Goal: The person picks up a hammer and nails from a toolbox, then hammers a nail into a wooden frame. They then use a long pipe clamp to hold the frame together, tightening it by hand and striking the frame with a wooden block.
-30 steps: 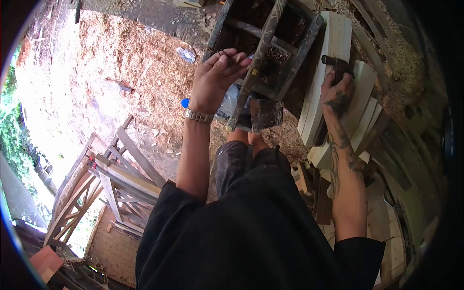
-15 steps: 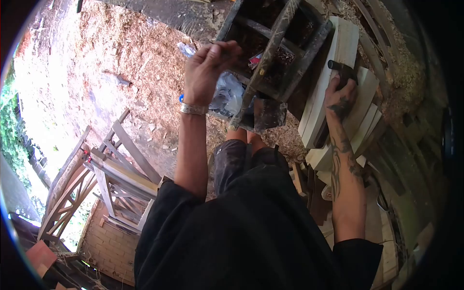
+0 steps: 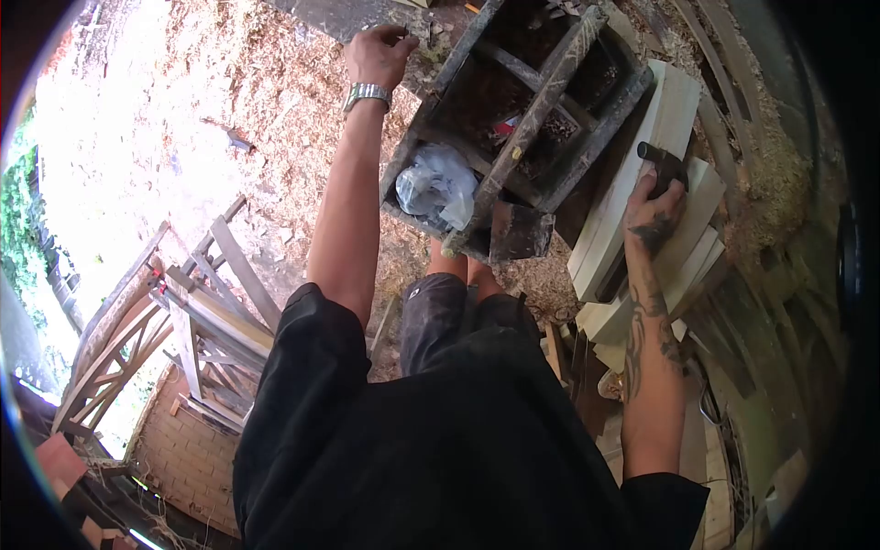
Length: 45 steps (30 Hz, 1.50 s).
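Note:
My right hand (image 3: 658,206) is closed around a dark tool with a round crossbar handle (image 3: 647,150), which looks like a hand plane. It rests on pale wooden pieces (image 3: 676,101) stacked at the right. My left hand (image 3: 378,57), with a metal watch at the wrist, is up beside the top left corner of a wooden tool tote (image 3: 521,137), close to a grey board (image 3: 321,18). Its fingers are curled; what they hold, if anything, I cannot make out. In the tote lie a crumpled plastic bag (image 3: 435,183) and a small red item (image 3: 504,127).
Wood shavings (image 3: 293,119) cover the ground, with a small tool (image 3: 240,140) lying on them. Wooden frames (image 3: 197,312) stand at the lower left above a brick-patterned panel (image 3: 192,449). More boards (image 3: 733,330) lie at the right.
My left hand has moved up and left, from over the tote's near left part to beside its far corner, uncovering the plastic bag. My right hand keeps its grip and appears slightly lower in view.

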Available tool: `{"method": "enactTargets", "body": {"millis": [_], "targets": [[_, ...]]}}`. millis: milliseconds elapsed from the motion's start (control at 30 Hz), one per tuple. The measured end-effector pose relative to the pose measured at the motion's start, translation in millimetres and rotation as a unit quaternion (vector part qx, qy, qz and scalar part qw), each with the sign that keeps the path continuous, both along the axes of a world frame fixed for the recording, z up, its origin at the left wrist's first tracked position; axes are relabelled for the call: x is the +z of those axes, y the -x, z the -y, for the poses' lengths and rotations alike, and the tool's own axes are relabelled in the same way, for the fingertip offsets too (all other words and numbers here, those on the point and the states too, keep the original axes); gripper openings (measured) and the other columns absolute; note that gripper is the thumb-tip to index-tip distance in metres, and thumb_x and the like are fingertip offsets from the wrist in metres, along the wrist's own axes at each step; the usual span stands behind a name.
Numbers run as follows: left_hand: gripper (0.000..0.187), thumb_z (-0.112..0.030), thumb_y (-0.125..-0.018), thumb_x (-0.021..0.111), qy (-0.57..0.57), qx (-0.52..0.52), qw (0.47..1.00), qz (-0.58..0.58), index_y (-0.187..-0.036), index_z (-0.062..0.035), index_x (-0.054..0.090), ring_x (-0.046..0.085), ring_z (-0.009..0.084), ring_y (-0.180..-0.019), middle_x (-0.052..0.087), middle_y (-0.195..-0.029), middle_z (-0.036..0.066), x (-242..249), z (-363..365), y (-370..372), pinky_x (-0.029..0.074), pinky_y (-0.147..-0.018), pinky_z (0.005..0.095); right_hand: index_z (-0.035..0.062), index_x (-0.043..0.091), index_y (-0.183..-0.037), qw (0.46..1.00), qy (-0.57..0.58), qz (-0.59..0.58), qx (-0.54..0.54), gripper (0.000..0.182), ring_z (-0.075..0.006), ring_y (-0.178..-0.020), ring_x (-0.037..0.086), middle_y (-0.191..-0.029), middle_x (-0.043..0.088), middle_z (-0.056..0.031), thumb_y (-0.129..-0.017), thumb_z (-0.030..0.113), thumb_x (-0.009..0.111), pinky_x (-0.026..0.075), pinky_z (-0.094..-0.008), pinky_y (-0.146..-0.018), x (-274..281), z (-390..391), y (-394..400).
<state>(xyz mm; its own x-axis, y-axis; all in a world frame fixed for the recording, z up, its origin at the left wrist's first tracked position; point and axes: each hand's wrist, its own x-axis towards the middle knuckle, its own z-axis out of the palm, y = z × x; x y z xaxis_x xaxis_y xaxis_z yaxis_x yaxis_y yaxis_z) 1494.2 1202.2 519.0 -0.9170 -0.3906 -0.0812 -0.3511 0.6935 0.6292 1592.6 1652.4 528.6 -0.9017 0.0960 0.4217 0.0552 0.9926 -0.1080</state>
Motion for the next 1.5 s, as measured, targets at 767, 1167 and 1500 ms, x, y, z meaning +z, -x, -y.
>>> {"method": "enactTargets", "body": {"millis": [767,1167,1500], "targets": [[0.059,-0.020,-0.080,0.077,0.022,-0.470,0.878,0.092,-0.135,-0.0112,0.057,0.057,0.0470,-0.120,0.056,-0.134,0.029,26.5,-118.5,-61.0,0.052,-0.097,0.0502,-0.0015,0.056,-0.106,0.998,0.016,0.040,-0.039,0.034,-0.0437,-0.086,0.063,-0.093,0.063,-0.0236,-0.092,0.027,0.069,0.052,-0.0507,-0.074,17.0,1.8,-0.1],[0.048,-0.011,-0.087,0.069,0.035,-0.262,0.962,-0.065,-0.133,-0.0050,0.055,0.067,0.0372,-0.106,0.064,-0.122,0.019,44.3,-133.9,-66.8,0.055,-0.088,0.0450,-0.0023,0.057,-0.112,0.995,0.085,0.004,-0.045,0.040,-0.0445,-0.084,0.063,-0.092,0.063,-0.0254,-0.091,0.031,0.068,0.052,-0.0508,-0.070,-1.2,0.3,-7.1],[0.035,-0.024,-0.087,0.068,0.044,-0.343,0.937,0.049,-0.119,-0.0103,0.064,0.068,0.0447,-0.095,0.070,-0.105,0.022,32.9,-119.0,-35.2,0.056,-0.076,0.0514,-0.0026,0.051,-0.126,0.979,0.140,0.106,-0.100,0.049,-0.0481,-0.103,0.059,-0.113,0.058,-0.0293,-0.091,0.029,0.065,0.049,-0.0535,-0.086,26.7,5.5,-3.0]]}}
